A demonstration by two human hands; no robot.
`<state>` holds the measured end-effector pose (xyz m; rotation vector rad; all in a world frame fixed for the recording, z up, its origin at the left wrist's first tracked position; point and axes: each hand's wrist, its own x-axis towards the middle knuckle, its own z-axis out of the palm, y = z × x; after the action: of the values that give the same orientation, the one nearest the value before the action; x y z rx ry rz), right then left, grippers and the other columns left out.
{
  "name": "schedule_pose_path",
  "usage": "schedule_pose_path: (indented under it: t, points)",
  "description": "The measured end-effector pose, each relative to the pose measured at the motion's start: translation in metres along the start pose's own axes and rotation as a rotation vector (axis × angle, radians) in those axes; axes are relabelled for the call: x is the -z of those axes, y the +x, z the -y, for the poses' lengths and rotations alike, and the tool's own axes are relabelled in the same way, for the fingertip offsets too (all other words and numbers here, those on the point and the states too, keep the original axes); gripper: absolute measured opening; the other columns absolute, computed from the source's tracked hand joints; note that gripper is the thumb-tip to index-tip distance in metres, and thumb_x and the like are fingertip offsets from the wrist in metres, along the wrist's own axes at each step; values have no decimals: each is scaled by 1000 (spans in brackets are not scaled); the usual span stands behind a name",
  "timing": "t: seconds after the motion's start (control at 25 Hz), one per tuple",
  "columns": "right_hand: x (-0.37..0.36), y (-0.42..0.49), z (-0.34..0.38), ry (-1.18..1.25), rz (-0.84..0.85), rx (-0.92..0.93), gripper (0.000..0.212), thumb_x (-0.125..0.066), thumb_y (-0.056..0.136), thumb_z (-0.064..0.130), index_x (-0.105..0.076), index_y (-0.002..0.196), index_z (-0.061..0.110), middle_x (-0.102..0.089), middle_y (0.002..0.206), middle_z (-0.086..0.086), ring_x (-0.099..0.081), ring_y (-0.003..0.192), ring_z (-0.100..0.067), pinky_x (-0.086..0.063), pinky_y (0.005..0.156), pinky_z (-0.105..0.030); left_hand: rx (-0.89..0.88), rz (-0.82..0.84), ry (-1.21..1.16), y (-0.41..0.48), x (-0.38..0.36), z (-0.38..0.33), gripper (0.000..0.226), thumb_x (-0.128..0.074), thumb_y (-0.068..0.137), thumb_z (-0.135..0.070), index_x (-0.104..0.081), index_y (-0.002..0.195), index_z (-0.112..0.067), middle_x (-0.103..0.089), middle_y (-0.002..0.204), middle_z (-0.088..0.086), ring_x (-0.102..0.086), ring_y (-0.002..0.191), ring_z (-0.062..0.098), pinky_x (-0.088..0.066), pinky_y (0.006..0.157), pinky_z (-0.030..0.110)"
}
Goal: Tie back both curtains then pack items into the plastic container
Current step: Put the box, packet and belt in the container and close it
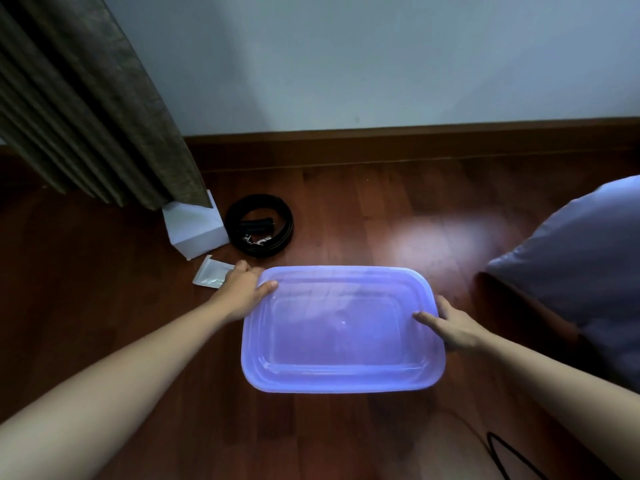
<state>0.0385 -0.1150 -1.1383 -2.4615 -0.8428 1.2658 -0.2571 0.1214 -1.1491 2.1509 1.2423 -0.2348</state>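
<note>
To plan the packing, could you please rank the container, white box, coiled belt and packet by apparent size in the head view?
1. container, nearest the camera.
2. coiled belt and white box: about alike; the curtain hides part of the box.
3. packet, partly hidden by the left hand.

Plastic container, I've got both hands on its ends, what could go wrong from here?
1. The left hand grips the plastic container right beside the white sachet; moving the container that way could push or cover it.
2. The curtain hem overlaps the white box, so pulling the box out may tug the fabric.
3. A black cable lies on the floor below the right hand and might snag the arm.
</note>
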Motion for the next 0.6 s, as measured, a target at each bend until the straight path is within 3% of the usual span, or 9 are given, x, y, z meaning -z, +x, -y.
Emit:
schedule_pose_path:
  t: [0.12,0.24,0.36,0.6]
  points:
    - [-3,1,7,-4,2,-31,66,-46,83,66,-37,128,19,-58,117,-8,-63,85,-24,-52,66,-30,42,-20,-5,3,4,-7,45,-48,94,-41,-52,124,-7,-47,120,18,-48,115,34,-39,94,34]
    - [-7,3,8,-112,-55,5,62,-47,86,62,-41,122,11,-61,120,-16,-60,100,-33,-47,76,-35,49,1,-7,6,8,-8,43,-49,94,-41,-53,117,-5,-55,120,18,-51,112,32,-40,88,34]
    - [-7,3,9,-122,-47,9,65,-47,86,62,-40,122,8,-61,119,-18,-60,102,-35,-49,81,-39,63,21,-1,8,9,-7,45,-49,93,-44,-53,114,-4,-57,117,16,-54,108,31,-43,84,34]
    - [-8,5,10,-164,-69,13,68,-42,88,62,-38,126,6,-60,121,-20,-59,104,-38,-46,78,-38,89,-9,-78,7,14,-9,45,-52,91,-46,-48,112,-6,-59,106,14,-57,98,30,-40,72,33]
